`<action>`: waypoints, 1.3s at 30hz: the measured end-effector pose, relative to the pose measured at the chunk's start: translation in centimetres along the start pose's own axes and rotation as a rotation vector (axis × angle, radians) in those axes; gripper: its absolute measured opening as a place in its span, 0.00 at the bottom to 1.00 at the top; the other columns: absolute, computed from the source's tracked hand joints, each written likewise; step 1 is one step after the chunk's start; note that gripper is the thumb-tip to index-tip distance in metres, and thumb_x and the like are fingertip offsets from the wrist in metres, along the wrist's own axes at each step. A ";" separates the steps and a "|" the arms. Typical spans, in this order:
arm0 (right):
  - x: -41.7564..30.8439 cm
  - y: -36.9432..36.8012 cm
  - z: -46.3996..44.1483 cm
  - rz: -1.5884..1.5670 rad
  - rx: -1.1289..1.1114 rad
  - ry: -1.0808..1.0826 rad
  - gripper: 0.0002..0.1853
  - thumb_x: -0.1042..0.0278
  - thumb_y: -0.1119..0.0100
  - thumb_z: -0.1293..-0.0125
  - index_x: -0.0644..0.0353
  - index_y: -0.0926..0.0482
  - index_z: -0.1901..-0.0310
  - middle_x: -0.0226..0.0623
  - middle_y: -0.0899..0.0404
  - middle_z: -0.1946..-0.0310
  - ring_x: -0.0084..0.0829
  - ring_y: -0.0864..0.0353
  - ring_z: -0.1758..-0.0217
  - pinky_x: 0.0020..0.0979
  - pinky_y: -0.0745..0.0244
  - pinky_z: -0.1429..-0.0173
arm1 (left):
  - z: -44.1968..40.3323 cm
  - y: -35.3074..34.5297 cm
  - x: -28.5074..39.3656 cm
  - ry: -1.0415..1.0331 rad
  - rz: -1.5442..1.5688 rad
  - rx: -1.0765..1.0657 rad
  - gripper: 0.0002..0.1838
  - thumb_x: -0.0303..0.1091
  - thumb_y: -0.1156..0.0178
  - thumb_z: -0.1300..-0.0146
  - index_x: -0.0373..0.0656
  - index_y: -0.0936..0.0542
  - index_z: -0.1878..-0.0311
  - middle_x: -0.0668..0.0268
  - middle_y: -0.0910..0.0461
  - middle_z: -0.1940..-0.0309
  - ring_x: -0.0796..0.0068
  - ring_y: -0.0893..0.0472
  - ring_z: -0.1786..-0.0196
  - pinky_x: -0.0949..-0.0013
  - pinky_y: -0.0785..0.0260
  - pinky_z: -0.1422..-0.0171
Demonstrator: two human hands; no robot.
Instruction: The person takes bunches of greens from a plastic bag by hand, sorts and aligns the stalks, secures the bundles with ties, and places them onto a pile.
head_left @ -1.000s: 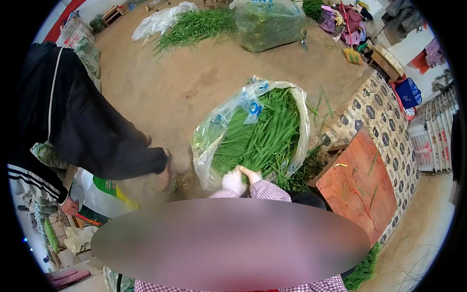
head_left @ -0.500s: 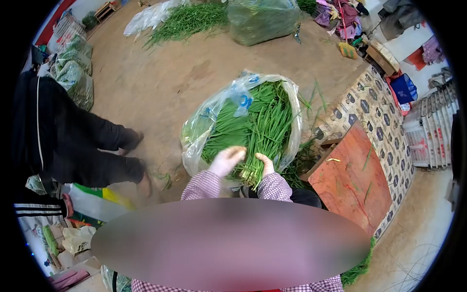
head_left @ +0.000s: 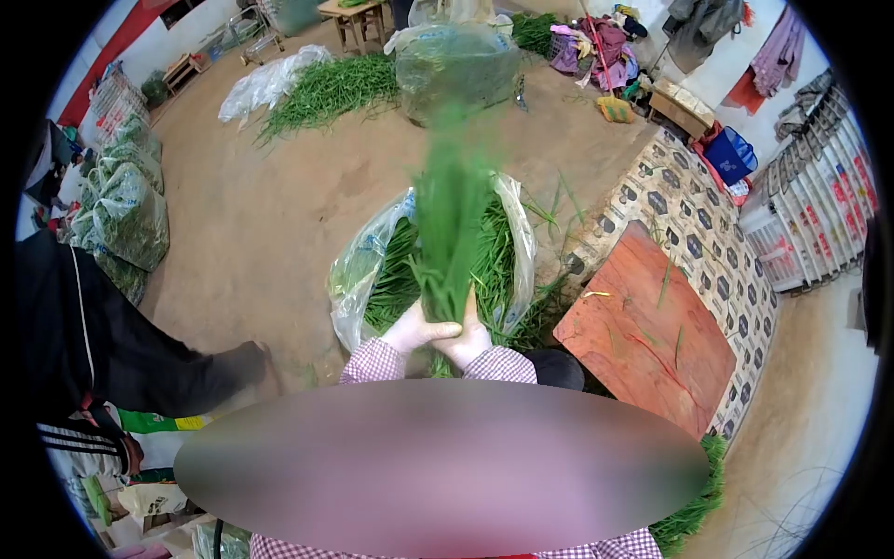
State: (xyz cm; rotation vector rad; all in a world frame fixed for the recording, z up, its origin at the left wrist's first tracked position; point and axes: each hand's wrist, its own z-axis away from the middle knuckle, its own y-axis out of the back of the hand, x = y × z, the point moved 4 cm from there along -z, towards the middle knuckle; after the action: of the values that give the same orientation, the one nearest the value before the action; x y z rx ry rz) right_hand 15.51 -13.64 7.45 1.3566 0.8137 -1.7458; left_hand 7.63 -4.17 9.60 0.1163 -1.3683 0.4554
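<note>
A bunch of long green chives stands nearly upright in front of me, its upper leaves smeared by motion. My left hand, in a pale glove, wraps round the base of the bunch, thumb across the front. Opposite it, my right hand, also gloved, closes on the same base. Behind and below them is a clear plastic bag with its mouth spread wide. More chives lie in that bag, partly hidden by the bunch.
To the right, a reddish board with stray leaves rests beside a patterned sheet. At left stands a person in dark trousers. Farther off are a loose heap of greens, a full bag and stacked filled bags.
The bunch has been lifted from the bag and raised upright. My left hand, earlier apart and blurred, now grips its base together with my right. The person at left has shifted their legs.
</note>
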 end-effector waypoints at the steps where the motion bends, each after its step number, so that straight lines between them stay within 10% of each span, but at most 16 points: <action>1: -3.1 0.1 1.1 0.291 -0.053 -0.006 0.54 0.56 0.31 0.49 0.59 0.59 0.29 0.48 0.27 0.45 0.43 0.24 0.45 0.35 0.29 0.39 | 0.4 0.0 -0.3 0.012 0.112 0.076 0.50 0.40 0.22 0.57 0.41 0.39 0.31 0.60 0.32 0.37 0.65 0.34 0.34 0.62 0.44 0.28; 5: -9.5 0.8 2.1 0.981 -0.176 0.119 0.64 0.53 0.29 0.55 0.57 0.70 0.27 0.52 0.24 0.51 0.46 0.21 0.49 0.36 0.26 0.43 | 1.6 -2.1 4.2 -0.185 0.223 0.262 0.38 0.25 0.25 0.56 0.42 0.31 0.39 0.62 0.25 0.45 0.68 0.25 0.43 0.64 0.30 0.39; 8: -13.7 3.9 4.0 1.322 -0.059 0.329 0.63 0.34 0.35 0.57 0.60 0.58 0.27 0.53 0.28 0.45 0.48 0.27 0.43 0.46 0.35 0.38 | 1.0 -3.7 7.3 -0.299 0.091 0.302 0.34 0.27 0.23 0.58 0.41 0.25 0.44 0.65 0.21 0.50 0.70 0.24 0.46 0.64 0.30 0.38; 13: -21.7 10.7 8.1 0.802 0.322 0.771 0.63 0.31 0.31 0.62 0.62 0.48 0.29 0.51 0.30 0.40 0.51 0.30 0.39 0.49 0.39 0.35 | -2.2 -12.5 12.0 -0.155 0.606 0.067 0.34 0.25 0.30 0.49 0.37 0.34 0.38 0.58 0.26 0.44 0.64 0.26 0.40 0.62 0.29 0.38; 14: -22.9 11.9 8.5 0.582 0.234 0.775 0.61 0.33 0.30 0.61 0.62 0.47 0.30 0.49 0.29 0.41 0.50 0.29 0.39 0.48 0.38 0.35 | -2.4 -14.6 13.2 -0.500 -0.212 0.005 0.35 0.27 0.29 0.50 0.36 0.34 0.38 0.56 0.26 0.44 0.64 0.25 0.42 0.64 0.28 0.39; 17: -23.7 16.2 9.5 -0.345 0.173 0.576 0.31 0.71 0.27 0.51 0.62 0.30 0.44 0.40 0.21 0.51 0.34 0.23 0.45 0.40 0.24 0.48 | -4.5 -21.2 15.6 -0.465 -0.476 -0.140 0.32 0.35 0.26 0.54 0.37 0.27 0.45 0.56 0.22 0.49 0.64 0.22 0.46 0.65 0.28 0.41; 19: -27.4 20.2 14.9 0.151 0.305 0.659 0.25 0.81 0.30 0.51 0.63 0.26 0.49 0.38 0.18 0.57 0.30 0.19 0.55 0.33 0.21 0.54 | -4.5 -25.4 17.6 -0.498 -0.571 -0.198 0.31 0.39 0.24 0.56 0.38 0.24 0.48 0.57 0.21 0.52 0.63 0.22 0.47 0.62 0.32 0.38; 22: -26.9 25.0 18.5 -0.036 0.375 0.690 0.18 0.79 0.31 0.48 0.64 0.22 0.54 0.34 0.17 0.63 0.25 0.18 0.64 0.28 0.21 0.59 | -5.4 -30.4 18.5 -0.599 -0.797 -0.375 0.35 0.41 0.25 0.55 0.40 0.26 0.44 0.58 0.22 0.50 0.61 0.24 0.46 0.59 0.37 0.34; 25: -23.1 29.0 19.4 0.191 0.463 0.682 0.21 0.76 0.30 0.47 0.63 0.22 0.50 0.36 0.17 0.59 0.27 0.18 0.59 0.29 0.20 0.55 | -4.8 -32.9 18.6 -0.345 -0.300 -0.552 0.38 0.29 0.25 0.54 0.38 0.33 0.38 0.62 0.22 0.53 0.67 0.21 0.50 0.64 0.27 0.43; 27: -19.7 30.1 19.5 0.253 0.501 0.582 0.23 0.72 0.30 0.46 0.61 0.23 0.46 0.38 0.18 0.53 0.30 0.19 0.51 0.31 0.22 0.45 | -6.2 -33.7 16.6 -0.414 -0.212 -0.507 0.33 0.30 0.26 0.52 0.39 0.28 0.42 0.63 0.20 0.55 0.69 0.22 0.48 0.66 0.28 0.44; 30: -11.3 31.7 15.4 -0.018 0.393 0.286 0.25 0.74 0.34 0.41 0.63 0.28 0.42 0.39 0.23 0.46 0.30 0.25 0.42 0.32 0.29 0.37 | -10.5 -33.1 10.8 0.022 -0.418 -0.449 0.29 0.31 0.28 0.48 0.38 0.27 0.42 0.59 0.21 0.52 0.65 0.22 0.48 0.65 0.28 0.42; 39: -17.1 27.5 13.4 0.116 -0.047 0.498 0.23 0.73 0.34 0.42 0.64 0.27 0.44 0.37 0.22 0.48 0.29 0.25 0.44 0.31 0.29 0.39 | -8.5 -30.0 15.6 -0.435 -0.348 -0.302 0.32 0.32 0.27 0.51 0.37 0.26 0.42 0.59 0.23 0.46 0.68 0.25 0.45 0.66 0.33 0.37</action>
State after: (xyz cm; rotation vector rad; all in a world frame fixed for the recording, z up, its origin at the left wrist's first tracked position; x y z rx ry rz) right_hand 35.23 -35.64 26.38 1.7995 1.0099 -1.3037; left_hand 28.76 -24.67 28.21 0.2084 -1.7856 -0.0796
